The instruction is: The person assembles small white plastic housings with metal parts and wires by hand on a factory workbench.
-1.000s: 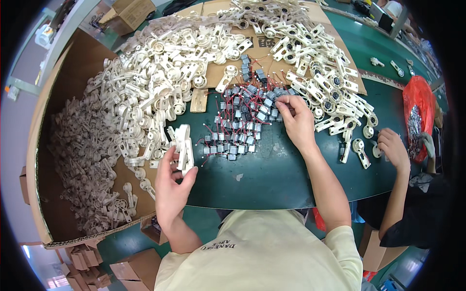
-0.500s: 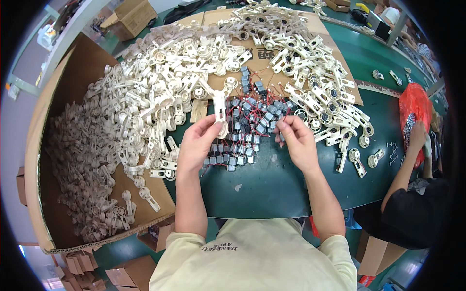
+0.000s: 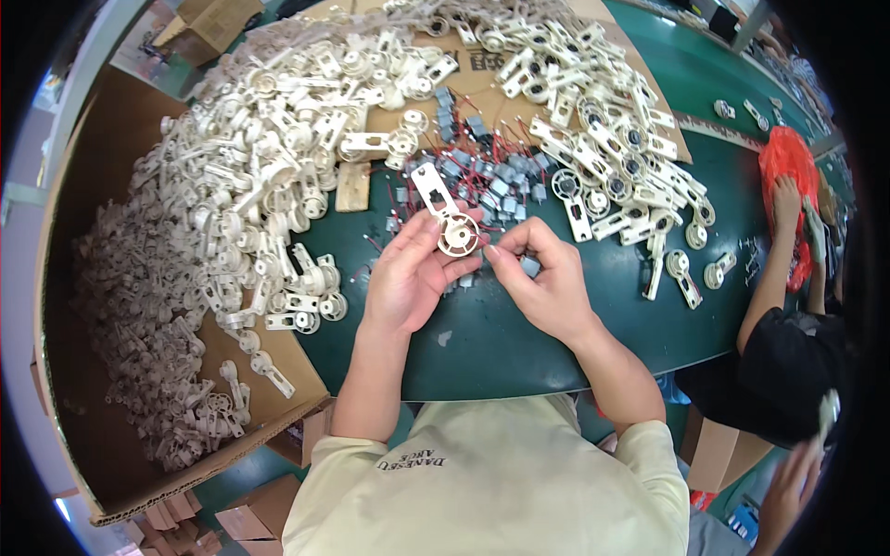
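My left hand (image 3: 406, 278) grips a cream plastic part (image 3: 458, 235), which has a spoked ring at the near end and a flat slotted arm pointing away. Close beside the ring, my right hand (image 3: 547, 283) is closed, thumb and forefinger pinched at the ring's edge. A small grey motor (image 3: 529, 266) shows among its curled fingers; what the fingertips pinch is too small to make out clearly, perhaps its wire. Just beyond both hands lies a heap of grey motors with red wires (image 3: 501, 181).
Cream parts are heaped at the left (image 3: 269, 139) and right (image 3: 603, 130), and fill a big cardboard box (image 3: 69, 408). A wooden block (image 3: 352, 188) lies left of the motors. At the right, another person's hand (image 3: 786, 204) touches a red plastic bag (image 3: 788, 153); another hand (image 3: 788, 491) shows lower right.
My hands have come together, the right moving left toward the cream part. The left hand has turned over, so the part's ring now faces up. Another person's hand has appeared at lower right.
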Motion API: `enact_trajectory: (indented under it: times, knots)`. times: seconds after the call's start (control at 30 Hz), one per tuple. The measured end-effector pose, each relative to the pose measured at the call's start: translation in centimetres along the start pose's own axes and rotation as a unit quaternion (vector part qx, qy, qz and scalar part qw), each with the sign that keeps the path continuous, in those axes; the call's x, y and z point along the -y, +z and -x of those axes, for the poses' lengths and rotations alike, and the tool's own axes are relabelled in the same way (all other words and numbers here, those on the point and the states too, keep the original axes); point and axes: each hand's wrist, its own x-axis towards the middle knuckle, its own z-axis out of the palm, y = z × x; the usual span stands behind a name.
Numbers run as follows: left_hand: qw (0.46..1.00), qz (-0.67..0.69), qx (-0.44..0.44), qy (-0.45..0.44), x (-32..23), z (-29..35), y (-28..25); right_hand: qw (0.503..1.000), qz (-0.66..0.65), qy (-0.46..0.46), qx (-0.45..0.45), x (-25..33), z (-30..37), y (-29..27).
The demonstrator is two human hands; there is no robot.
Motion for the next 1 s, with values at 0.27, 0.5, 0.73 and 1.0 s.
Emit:
enact_trajectory:
  times: [0.27, 0.5, 0.73, 1.0]
  knots:
    - [0.998, -0.055, -0.009, 0.015, 1.0, -0.1, 0.5, 1.000, 0.024, -0.003, 0.008, 0.0, 0.4, -0.4]
    - [0.997, -0.071, 0.013, 0.031, 1.6, 0.1, 0.2, 0.999, 0.035, -0.014, -0.004, 0.1, 0.4, -0.4]
    - [0.991, -0.132, 0.014, 0.017, 1.7, 0.1, 0.4, 0.999, 0.054, -0.005, -0.009, -0.3, 0.4, -0.3]
    - [0.997, -0.061, -0.035, 0.044, 1.7, -0.2, 0.1, 0.996, -0.047, 0.043, 0.069, -0.1, 0.1, -1.3]
